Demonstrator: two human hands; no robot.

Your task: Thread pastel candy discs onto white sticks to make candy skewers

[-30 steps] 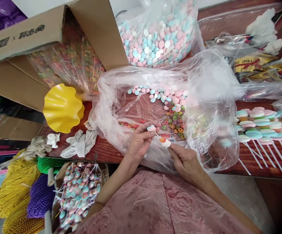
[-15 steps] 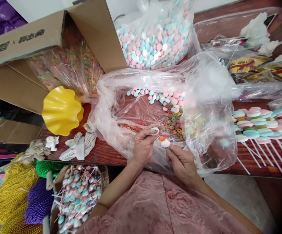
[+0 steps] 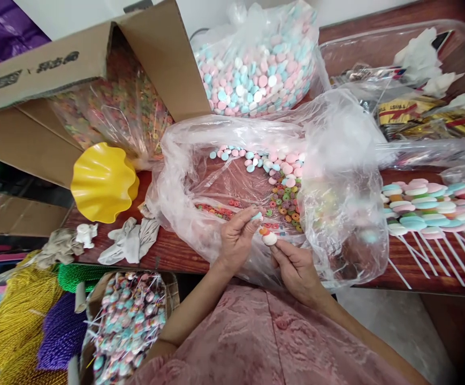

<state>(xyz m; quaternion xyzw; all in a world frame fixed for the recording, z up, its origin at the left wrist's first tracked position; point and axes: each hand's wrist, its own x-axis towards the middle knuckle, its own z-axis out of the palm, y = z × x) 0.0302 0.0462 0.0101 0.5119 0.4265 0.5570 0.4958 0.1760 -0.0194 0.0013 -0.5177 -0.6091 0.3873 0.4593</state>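
Observation:
My left hand (image 3: 236, 238) pinches a pale blue and white candy disc (image 3: 257, 216) between thumb and fingertips. Just to its right, my right hand (image 3: 298, 267) grips a candy stick whose shaft is hidden by the fingers; a white disc and an orange ring (image 3: 269, 238) show at its top. Both hands are over the near edge of a tray lined with clear plastic (image 3: 176, 139). Inside the lining lie loose pink, white and blue candy discs (image 3: 290, 159) and several small coloured rings (image 3: 286, 200).
Stacked candy sticks (image 3: 428, 206) lie at right. Behind stands a bag of candy discs (image 3: 252, 80). A cardboard box (image 3: 155, 48) and a yellow wavy bowl (image 3: 104, 182) are at left. A box of wrapped candies (image 3: 130, 326) sits below the table edge, beside bead strands (image 3: 19, 315).
My left hand has turned slightly, and its disc now shows more blue. The candy stick in my right hand has shifted a little left and tilted.

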